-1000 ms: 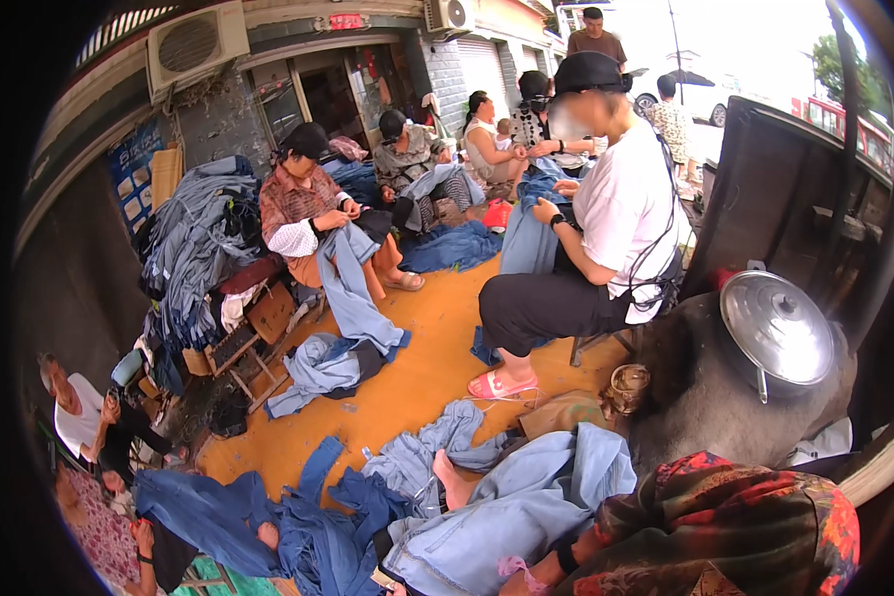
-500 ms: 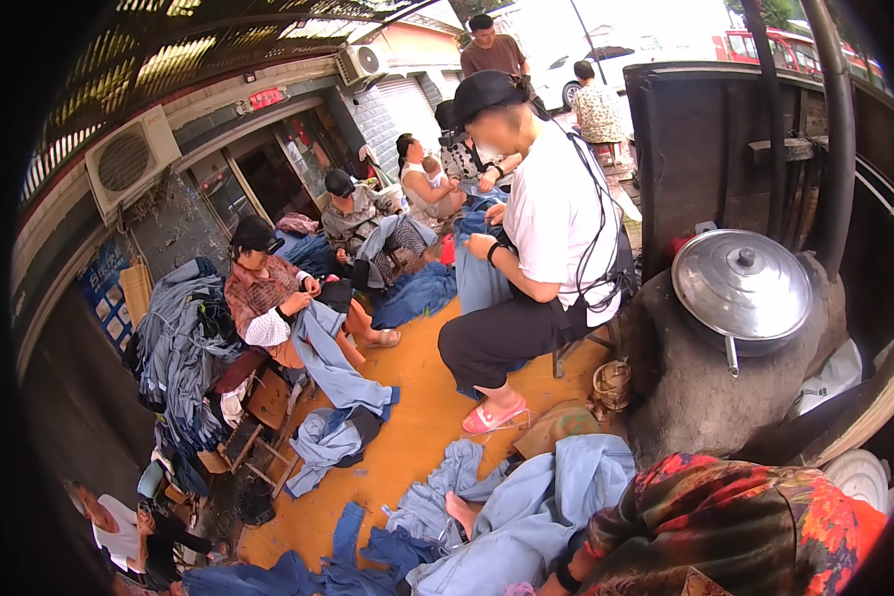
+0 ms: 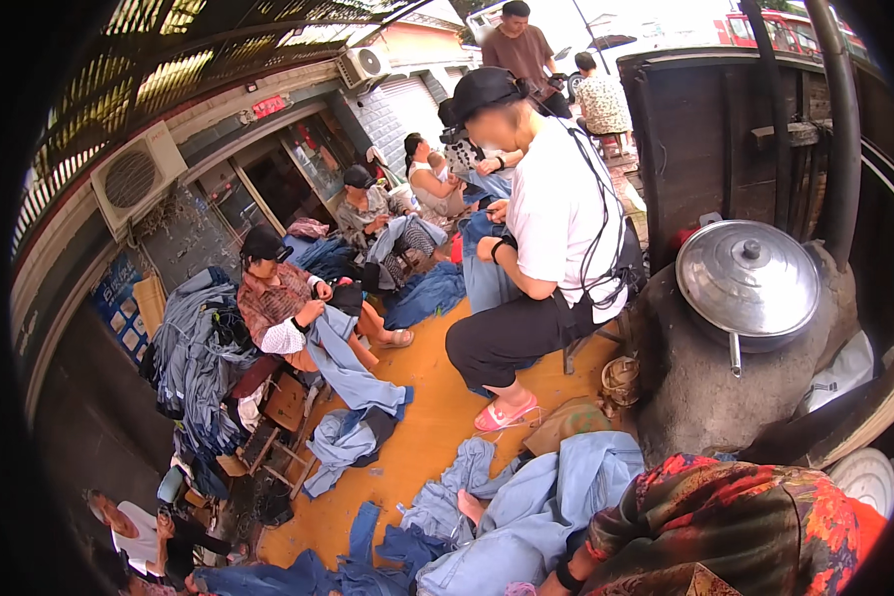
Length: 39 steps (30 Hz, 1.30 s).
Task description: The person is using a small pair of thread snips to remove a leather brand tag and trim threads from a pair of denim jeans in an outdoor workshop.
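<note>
Neither of my hands shows clearly in the head view. At the lower right a red and dark floral sleeve [image 3: 725, 517] reaches in, with a black wristband [image 3: 569, 576] at the bottom edge. Whose arm it is I cannot tell, and its hand is cut off. Beside it lie light blue denim garments [image 3: 536, 517], with a bare foot [image 3: 470, 506] showing among them. Darker blue denim [image 3: 298, 574] lies further left along the lower edge. Ahead, a seated person in a white top [image 3: 566, 209] holds blue denim [image 3: 487, 273] in both hands.
At the right, a lidded metal pot [image 3: 748, 283] sits on a rough stove [image 3: 685, 397] by a dark pipe [image 3: 844, 129]. Another seated worker [image 3: 278, 298] handles denim at the left, near a tall denim pile [image 3: 199, 343] and a wooden chair [image 3: 283, 402]. More people sit behind on the orange floor covering [image 3: 422, 363].
The whole view has shifted slightly, so most things sit a little further right. The standing person at the back has moved to the right. The seated workers still hold their denim.
</note>
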Available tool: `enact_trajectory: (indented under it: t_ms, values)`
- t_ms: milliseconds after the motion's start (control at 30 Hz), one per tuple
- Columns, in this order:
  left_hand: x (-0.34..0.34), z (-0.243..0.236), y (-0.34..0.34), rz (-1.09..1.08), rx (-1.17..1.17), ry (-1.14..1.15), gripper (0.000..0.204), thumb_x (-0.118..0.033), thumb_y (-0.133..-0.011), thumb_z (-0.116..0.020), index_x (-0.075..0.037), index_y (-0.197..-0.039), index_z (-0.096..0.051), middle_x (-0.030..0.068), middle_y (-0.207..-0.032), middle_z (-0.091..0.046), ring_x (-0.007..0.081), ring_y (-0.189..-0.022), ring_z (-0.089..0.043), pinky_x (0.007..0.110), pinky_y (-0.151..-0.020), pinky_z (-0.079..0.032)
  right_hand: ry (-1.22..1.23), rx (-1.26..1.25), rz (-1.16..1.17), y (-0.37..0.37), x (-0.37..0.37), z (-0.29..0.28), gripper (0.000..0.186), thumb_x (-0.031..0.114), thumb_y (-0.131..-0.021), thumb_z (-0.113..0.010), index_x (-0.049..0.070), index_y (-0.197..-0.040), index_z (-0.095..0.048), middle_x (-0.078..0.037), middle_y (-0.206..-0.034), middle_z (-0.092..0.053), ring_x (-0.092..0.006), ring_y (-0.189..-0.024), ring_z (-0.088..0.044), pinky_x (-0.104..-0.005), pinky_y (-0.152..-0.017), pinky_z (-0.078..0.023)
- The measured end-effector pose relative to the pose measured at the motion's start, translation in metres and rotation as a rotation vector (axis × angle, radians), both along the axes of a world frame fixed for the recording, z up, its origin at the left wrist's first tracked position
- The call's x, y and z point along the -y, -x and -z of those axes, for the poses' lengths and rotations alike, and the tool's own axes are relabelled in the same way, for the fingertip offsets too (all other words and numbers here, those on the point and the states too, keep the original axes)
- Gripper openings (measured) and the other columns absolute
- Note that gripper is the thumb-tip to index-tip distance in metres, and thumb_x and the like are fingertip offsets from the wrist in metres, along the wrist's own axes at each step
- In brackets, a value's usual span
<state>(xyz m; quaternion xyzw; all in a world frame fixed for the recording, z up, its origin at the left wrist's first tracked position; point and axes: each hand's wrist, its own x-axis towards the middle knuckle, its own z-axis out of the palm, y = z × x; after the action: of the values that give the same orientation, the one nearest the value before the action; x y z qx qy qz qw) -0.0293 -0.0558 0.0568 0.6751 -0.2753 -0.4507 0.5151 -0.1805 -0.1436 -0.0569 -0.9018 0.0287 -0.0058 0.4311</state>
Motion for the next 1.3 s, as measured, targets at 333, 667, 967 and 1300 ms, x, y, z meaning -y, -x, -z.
enact_trajectory:
  t_ms: [333, 667, 967, 1300]
  values:
    - [-0.036, 0.084, -0.034, 0.014, -0.066, 0.26, 0.036, -0.012, -0.08, -0.057, 0.003, -0.113, -0.054, 0.0093, -0.108, -0.058, 0.0207, -0.1, -0.052, 0.034, -0.089, -0.039, -0.029, 0.152, -0.144, 0.006, 0.004, 0.0, 0.023, 0.025, -0.079, -0.06, 0.007, -0.091, -0.054, -0.011, -0.079, -0.061, -0.0248, -0.077, -0.06, -0.0353, -0.063, -0.044]
    - [-0.043, 0.086, -0.047, -0.243, -0.2, 0.178, 0.024, -0.004, -0.082, -0.059, -0.003, -0.106, -0.057, 0.0076, -0.092, -0.063, 0.0131, -0.076, -0.058, 0.024, -0.069, -0.047, -0.579, 0.013, 0.326, 0.058, 0.056, -0.096, 0.036, 0.03, -0.087, -0.058, 0.001, -0.108, -0.052, -0.007, -0.091, -0.061, -0.0136, -0.085, -0.057, -0.0272, -0.075, -0.044]
    - [-0.031, 0.071, -0.055, -0.342, 0.044, 0.292, 0.016, -0.002, -0.08, -0.062, -0.002, -0.096, -0.061, 0.0046, -0.085, -0.063, 0.0103, -0.072, -0.055, 0.022, -0.068, -0.044, -0.326, 0.151, 0.534, 0.023, 0.035, -0.102, 0.022, 0.014, -0.085, -0.06, 0.003, -0.102, -0.052, -0.004, -0.084, -0.058, -0.0094, -0.073, -0.054, -0.0237, -0.067, -0.044]
    - [0.028, 0.095, -0.061, -0.086, 0.584, 0.211, 0.018, 0.0, -0.072, -0.067, -0.003, -0.088, -0.06, 0.0033, -0.072, -0.053, 0.0118, -0.063, -0.051, 0.023, -0.058, -0.042, -0.18, 0.146, 0.595, -0.009, 0.032, -0.091, 0.027, 0.01, -0.081, -0.065, 0.004, -0.104, -0.052, -0.007, -0.083, -0.059, -0.0136, -0.074, -0.058, -0.0251, -0.066, -0.046]
